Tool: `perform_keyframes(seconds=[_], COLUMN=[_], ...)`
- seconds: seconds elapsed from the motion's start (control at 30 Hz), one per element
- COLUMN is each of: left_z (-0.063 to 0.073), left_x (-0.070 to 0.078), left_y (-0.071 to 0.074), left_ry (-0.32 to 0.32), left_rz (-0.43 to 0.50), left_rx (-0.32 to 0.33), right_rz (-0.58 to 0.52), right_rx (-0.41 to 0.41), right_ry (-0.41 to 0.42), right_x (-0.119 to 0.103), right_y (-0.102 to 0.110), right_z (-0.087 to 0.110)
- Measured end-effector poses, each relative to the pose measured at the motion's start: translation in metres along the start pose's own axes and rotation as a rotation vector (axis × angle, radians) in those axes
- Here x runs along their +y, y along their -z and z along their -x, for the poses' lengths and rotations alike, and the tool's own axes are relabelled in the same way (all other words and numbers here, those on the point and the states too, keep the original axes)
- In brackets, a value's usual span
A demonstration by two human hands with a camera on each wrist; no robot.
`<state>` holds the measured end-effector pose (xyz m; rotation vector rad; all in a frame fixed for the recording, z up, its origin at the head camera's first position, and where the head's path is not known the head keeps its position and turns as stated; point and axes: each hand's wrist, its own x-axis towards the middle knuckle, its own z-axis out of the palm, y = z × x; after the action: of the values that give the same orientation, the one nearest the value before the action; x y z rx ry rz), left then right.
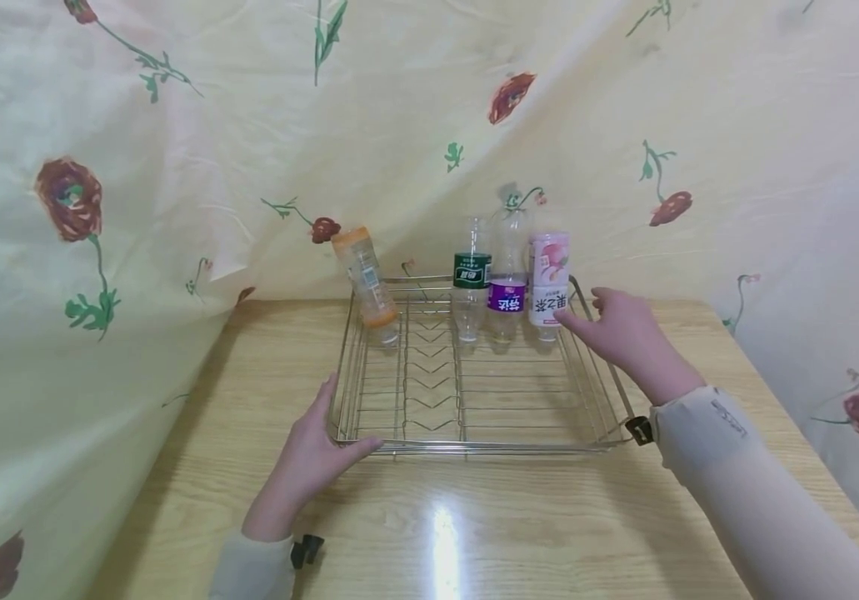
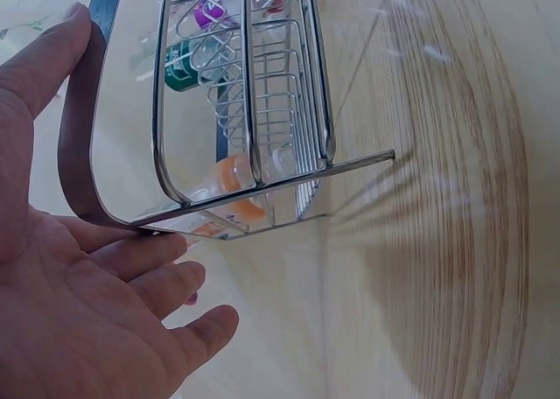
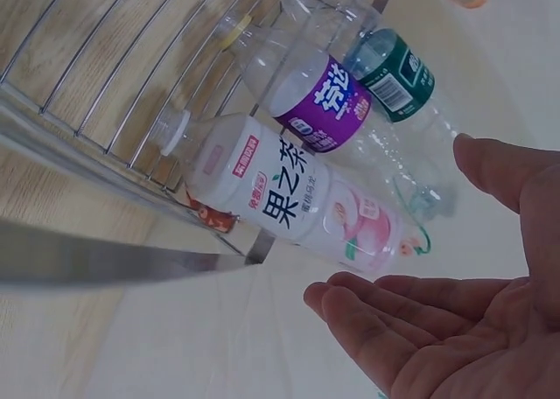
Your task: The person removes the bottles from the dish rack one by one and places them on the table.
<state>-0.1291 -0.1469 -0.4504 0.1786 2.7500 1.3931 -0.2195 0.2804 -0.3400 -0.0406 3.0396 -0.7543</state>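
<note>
A wire dish rack (image 1: 466, 447) holds several empty plastic bottles standing upside down, necks lowest. My left hand (image 1: 312, 460) is at its front left corner, thumb and fingers nearly straight; in the left wrist view the thumb lies against the rim (image 2: 77, 167). Beside the white and pink bottle (image 1: 550, 267), at the rack's right side, my right hand (image 1: 630, 337) is spread with nothing in it. Left of that bottle stand a purple-labelled bottle (image 3: 325, 106) and a green-labelled bottle (image 1: 471, 271). An orange-ended clear bottle (image 1: 366, 279) leans outward at the rack's back left.
Under the rack is a light wooden table (image 1: 534, 533). Flower-patterned cloth (image 1: 399, 100) hangs behind it and along both sides, close behind the bottles. A row of zigzag wires (image 1: 430, 367) runs front to back inside the rack.
</note>
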Motion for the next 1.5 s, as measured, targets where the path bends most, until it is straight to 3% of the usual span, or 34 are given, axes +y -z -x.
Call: perform_keyframes(seconds=[0.43,0.93,1.5], left_z=[0.000,0.000,0.000], left_x=[-0.002,-0.002,-0.002], left_y=[-0.001,-0.003,-0.003], left_ry=[0.005,0.013,0.003], left_rz=[0.001,0.010,0.008], left_rx=[0.006,0.012,0.025], right_rz=[0.002,-0.083,-0.084], right_rx=[-0.003,-0.022,0.022], right_ry=[-0.028,-0.098,-0.082], right_x=[-0.003,-0.002,0.001], right_y=[-0.004,-0.013,-0.026], right_z=[-0.015,-0.029,-0.046])
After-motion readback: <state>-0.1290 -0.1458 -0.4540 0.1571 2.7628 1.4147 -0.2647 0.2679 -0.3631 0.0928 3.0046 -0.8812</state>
